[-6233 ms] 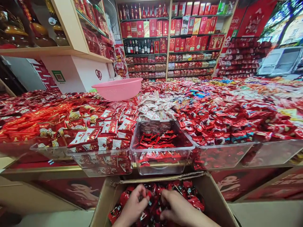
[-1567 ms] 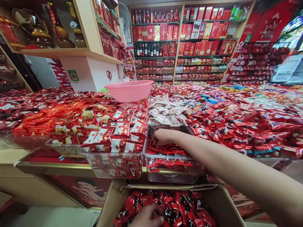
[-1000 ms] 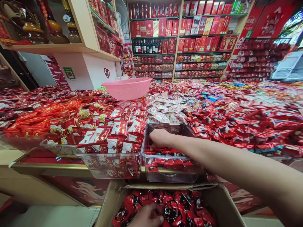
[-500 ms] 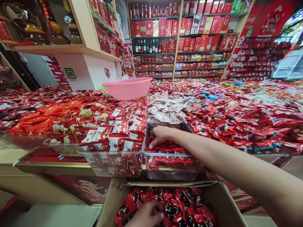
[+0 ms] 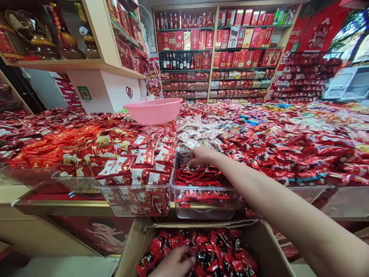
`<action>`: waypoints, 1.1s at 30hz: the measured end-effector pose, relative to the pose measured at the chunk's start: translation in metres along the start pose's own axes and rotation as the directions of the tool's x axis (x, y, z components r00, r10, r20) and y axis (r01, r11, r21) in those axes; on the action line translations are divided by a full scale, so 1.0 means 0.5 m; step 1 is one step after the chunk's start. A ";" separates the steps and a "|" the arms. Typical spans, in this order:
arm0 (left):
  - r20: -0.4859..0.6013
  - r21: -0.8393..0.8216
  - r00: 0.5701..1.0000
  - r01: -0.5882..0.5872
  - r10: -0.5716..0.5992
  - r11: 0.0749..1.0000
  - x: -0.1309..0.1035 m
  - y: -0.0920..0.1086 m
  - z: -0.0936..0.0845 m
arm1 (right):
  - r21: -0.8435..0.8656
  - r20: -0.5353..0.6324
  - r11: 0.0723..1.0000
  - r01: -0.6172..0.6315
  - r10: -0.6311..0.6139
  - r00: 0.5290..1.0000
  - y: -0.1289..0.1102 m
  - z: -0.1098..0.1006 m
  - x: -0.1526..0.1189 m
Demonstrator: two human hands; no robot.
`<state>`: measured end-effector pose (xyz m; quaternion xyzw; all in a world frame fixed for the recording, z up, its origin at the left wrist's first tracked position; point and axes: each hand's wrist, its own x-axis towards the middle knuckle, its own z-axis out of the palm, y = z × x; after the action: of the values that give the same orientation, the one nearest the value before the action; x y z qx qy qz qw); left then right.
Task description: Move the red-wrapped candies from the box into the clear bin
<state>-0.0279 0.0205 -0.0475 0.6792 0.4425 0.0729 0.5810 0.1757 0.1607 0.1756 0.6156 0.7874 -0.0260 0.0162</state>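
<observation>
My right hand (image 5: 201, 156) reaches into the back of a clear plastic bin (image 5: 206, 202), its curled fingertips over small red packets (image 5: 198, 175). What those fingers hold, if anything, is too hidden to tell. Below, my left hand (image 5: 177, 261) rests among red and black wrapped packets (image 5: 219, 252) inside an open cardboard box (image 5: 276, 250). Its thumb and fingers are curled at the packets, and the fingertips are partly hidden. The box stands just in front of the counter that bears the bin.
A pink basket (image 5: 154, 111) sits behind the bins. Left of the clear bin is another bin (image 5: 138, 202) of red and white packets. White packets (image 5: 198, 132) lie behind it. Shelves (image 5: 211, 57) of bottles and boxes stand at the back.
My right hand has moved toward the back of the bin, uncovering more red packets in its front and middle. My left hand has barely moved. The view has shifted slightly.
</observation>
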 end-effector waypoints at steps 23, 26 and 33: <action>-0.099 -0.375 0.970 -0.242 0.221 0.895 0.003 0.016 0.014 | 0.889 0.074 0.446 -0.103 0.082 0.994 -0.145 0.437 -0.356; -0.197 -0.246 0.951 -0.284 0.239 0.927 0.002 0.015 0.008 | 0.938 0.030 0.336 -0.086 0.170 0.985 -0.153 0.451 -0.350; -0.166 -0.472 0.971 -0.233 0.174 0.850 0.000 0.026 0.015 | 0.984 0.164 -0.103 -0.144 0.238 0.957 -0.167 0.470 -0.336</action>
<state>-0.0168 0.0159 -0.0386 0.5481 0.3685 0.2830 0.6955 0.1337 -0.0364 -0.0474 0.5369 0.4206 -0.5688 -0.4597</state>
